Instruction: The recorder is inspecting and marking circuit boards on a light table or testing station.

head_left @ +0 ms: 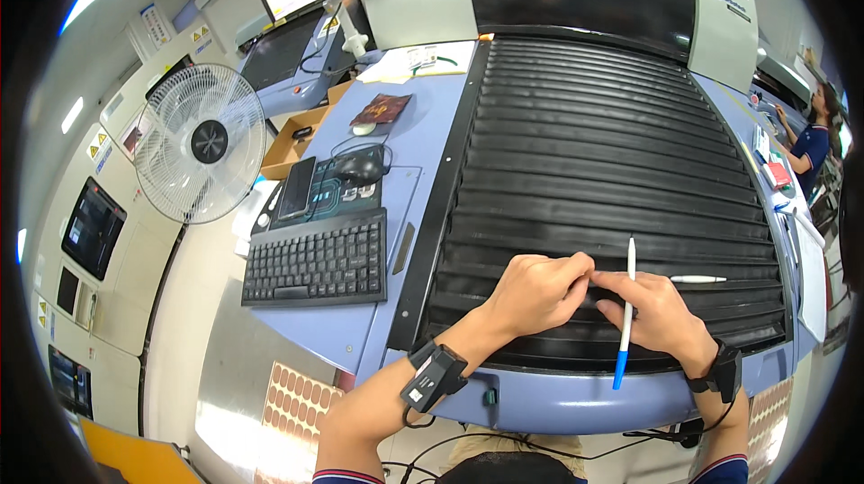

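Note:
My left hand (540, 293) is closed in a pinch above the near part of a black ribbed cover (612, 160). Whatever its fingertips hold, if anything, is too small to make out. Close against it, my right hand (661, 311) has its fingers bent, their tips nearly meeting the left ones. A slim white pen (629, 304) with a blue end is held in the right hand, its white tip pointing away and the blue end toward me. Just beyond the right knuckles, a second white pen (702, 279) lies across the ribs.
Left of the cover, a blue-grey machine top carries a black keyboard (315, 259), a phone (297, 187), a mouse (360, 165) and a dark red packet (382, 110). A fan (209, 142) stands farther left. Cables hang near my waist. Another person (813, 147) works at far right.

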Tool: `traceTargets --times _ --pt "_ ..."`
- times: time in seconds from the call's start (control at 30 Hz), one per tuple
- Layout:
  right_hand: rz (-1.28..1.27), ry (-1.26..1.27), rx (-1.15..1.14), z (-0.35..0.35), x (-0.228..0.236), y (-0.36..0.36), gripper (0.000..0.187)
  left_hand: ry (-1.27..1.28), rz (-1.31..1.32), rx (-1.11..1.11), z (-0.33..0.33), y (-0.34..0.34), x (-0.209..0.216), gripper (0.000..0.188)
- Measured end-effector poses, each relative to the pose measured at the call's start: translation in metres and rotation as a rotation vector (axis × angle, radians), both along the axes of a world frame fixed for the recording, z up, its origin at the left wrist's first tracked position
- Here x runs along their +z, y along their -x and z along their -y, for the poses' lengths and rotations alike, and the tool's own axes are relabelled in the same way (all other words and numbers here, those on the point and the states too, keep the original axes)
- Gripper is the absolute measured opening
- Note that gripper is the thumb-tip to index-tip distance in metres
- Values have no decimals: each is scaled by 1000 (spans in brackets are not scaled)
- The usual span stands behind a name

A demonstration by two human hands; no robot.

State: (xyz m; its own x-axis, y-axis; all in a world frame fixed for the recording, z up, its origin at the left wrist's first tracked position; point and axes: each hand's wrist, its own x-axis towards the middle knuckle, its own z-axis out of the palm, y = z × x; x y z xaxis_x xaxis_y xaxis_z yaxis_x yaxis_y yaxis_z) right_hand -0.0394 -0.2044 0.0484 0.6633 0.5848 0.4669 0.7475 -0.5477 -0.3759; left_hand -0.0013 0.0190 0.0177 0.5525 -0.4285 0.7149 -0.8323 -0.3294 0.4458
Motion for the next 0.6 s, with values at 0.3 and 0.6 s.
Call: traceTargets --times 0.3,0.6 --pt "-71 11 -4 0 -2 -1 37 -60 -40 -2 1 2 -5 12" --pt "-83 -20 -14 -3 -3 -2 33 -75 -27 1 -1 2 -1 9"
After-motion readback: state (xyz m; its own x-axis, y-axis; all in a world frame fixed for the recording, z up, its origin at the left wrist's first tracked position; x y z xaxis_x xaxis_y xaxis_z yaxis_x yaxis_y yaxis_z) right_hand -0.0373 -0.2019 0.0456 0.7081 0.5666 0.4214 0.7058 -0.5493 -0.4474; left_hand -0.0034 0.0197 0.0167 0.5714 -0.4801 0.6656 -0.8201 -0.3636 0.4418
